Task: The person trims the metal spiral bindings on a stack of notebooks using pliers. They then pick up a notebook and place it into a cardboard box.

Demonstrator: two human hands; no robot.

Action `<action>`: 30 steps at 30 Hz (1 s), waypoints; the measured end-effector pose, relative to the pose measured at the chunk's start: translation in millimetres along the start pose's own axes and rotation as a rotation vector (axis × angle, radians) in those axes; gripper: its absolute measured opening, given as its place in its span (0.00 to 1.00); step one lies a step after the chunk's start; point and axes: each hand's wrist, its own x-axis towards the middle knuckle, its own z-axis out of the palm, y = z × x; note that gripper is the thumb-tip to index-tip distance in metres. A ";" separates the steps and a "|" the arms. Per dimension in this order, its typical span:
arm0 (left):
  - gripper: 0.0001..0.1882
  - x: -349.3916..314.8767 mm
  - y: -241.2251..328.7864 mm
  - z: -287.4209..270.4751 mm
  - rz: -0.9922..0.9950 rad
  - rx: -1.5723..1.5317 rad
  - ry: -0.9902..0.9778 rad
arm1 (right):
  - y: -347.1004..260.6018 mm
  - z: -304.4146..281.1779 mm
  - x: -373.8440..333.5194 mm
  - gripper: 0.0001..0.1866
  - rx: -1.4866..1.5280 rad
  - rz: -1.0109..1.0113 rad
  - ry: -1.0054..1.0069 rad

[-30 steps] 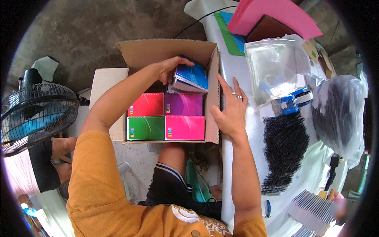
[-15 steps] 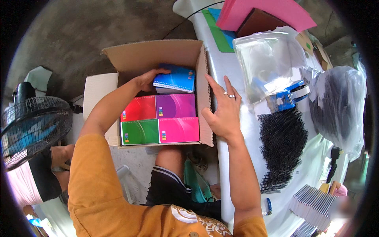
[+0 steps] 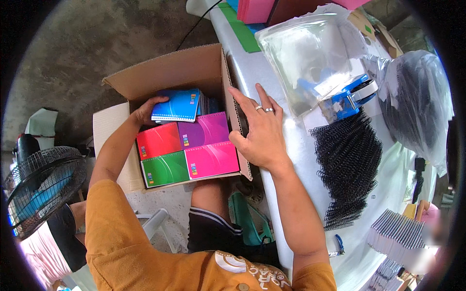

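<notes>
An open cardboard box (image 3: 162, 69) holds stacks of small spiral-bound notebooks. My left hand (image 3: 146, 109) reaches into the back of it and grips a blue notebook stack (image 3: 175, 105) by its left side. More dark blue notebooks (image 3: 208, 105) show just right of that stack. In front lie a red notebook (image 3: 158, 140), a purple notebook (image 3: 204, 129), a green notebook (image 3: 164, 168) and a pink notebook (image 3: 211, 160), each topping its own section. My right hand (image 3: 262, 128), with rings on it, is open, fingers spread along the box's right wall, holding nothing.
Right of the box, a silvery-covered table (image 3: 296, 194) bears black spiral coils (image 3: 347, 167), a blue tape dispenser (image 3: 347, 101), clear plastic (image 3: 306, 56) and notebook stacks (image 3: 395, 233). A fan (image 3: 43, 186) stands at left, near another person's leg. Pink sheets (image 3: 255, 10) lie at the back.
My left hand has shifted the blue notebook stack leftward inside the box, uncovering dark blue notebooks beside it. My right hand stays by the box wall. The whole view has tilted and shifted somewhat.
</notes>
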 end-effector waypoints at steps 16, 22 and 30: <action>0.32 -2.6 1.9 26.1 0.093 -0.025 -0.013 | 1.2 0.1 0.7 0.38 0.006 -0.002 0.012; 0.36 -27.4 10.1 21.1 0.238 -0.062 0.007 | 2.1 -0.8 -0.1 0.39 -0.020 0.004 0.010; 0.41 -96.4 11.2 11.7 0.522 -0.290 -0.040 | -5.3 0.8 -2.5 0.38 -0.013 0.009 -0.003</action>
